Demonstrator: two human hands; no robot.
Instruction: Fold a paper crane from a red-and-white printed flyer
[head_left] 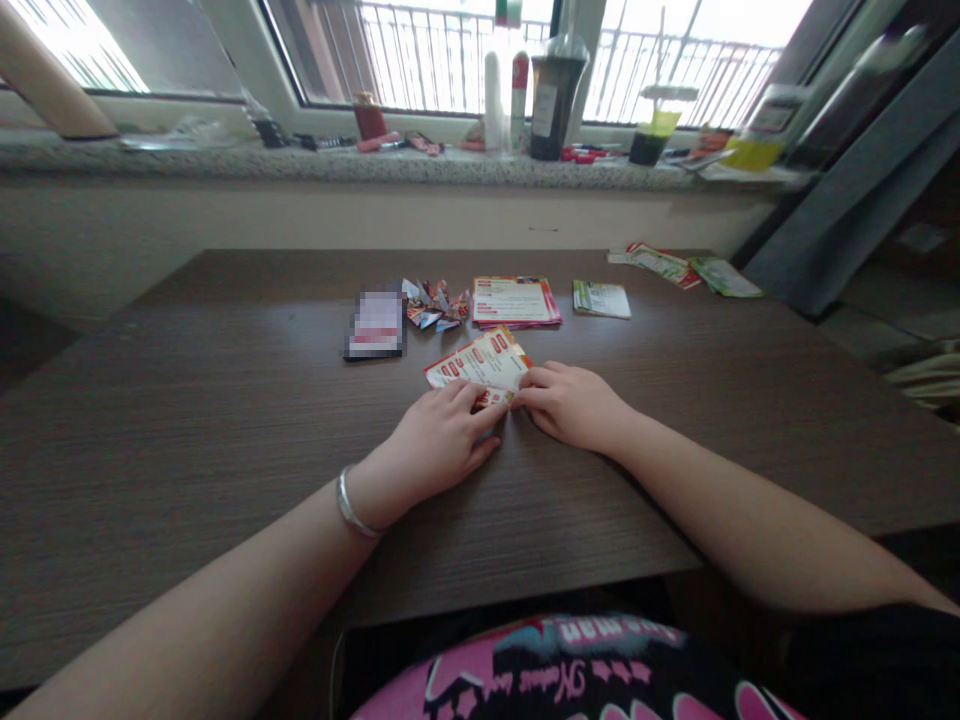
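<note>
A printed sheet of paper, white with red labels and an orange-red border, lies on the table in front of me. Its near edge is folded over, and the fold shows a strip of red print. My left hand, a silver bangle at its wrist, presses its fingers on the fold's left part, with the thumb along the near side. At the right corner of the paper, my right hand pinches the edge with curled fingers. The fingertips of both hands almost meet and cover part of the fold.
Behind the paper are a phone-like dark rectangle, folded paper pieces, a stack of printed sheets and a smaller stack of cards. More paper strips lie at the back right. Bottles and cups line the windowsill.
</note>
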